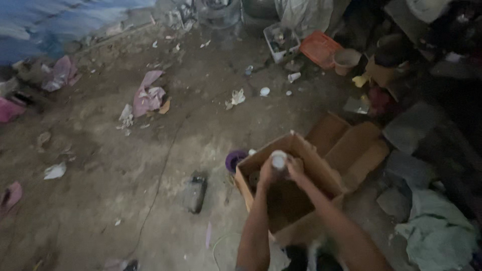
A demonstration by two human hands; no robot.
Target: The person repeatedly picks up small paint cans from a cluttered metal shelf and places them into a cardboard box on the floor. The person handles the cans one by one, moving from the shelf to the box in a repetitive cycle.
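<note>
Both my hands meet over an open brown cardboard box (306,228) on the dirt floor. My left hand (265,172) and my right hand (295,167) together grip a small white round object (278,159), maybe a cap or a jar top, held above the box's inside. A dark round thing (254,177) lies in the box's far corner by my left hand. The box's flaps (346,143) are folded out to the right.
A purple round lid (235,160) lies just left of the box. A dark flat object (195,191) rests on the floor further left. Scraps of paper and cloth litter the ground. An orange tray (320,48), a white crate (281,41) and a pot (346,60) stand at the back.
</note>
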